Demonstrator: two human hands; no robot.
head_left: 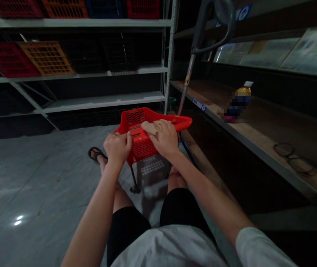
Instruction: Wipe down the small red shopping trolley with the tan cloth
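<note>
A small red plastic shopping cart stands between my legs, with a perforated basket on dark legs and casters. My left hand grips the basket's near left rim, its thumb along the edge. Bent over a crumpled beige cloth, my right hand presses the cloth against the red plastic near the right side of the rim. Part of the cloth is hidden under those fingers.
White metal shelving at the back holds red crates and an orange crate. To the right, a shelf bears a bottle, partly blurred, and eyeglasses. A pole with a grey loop handle rises behind the cart.
</note>
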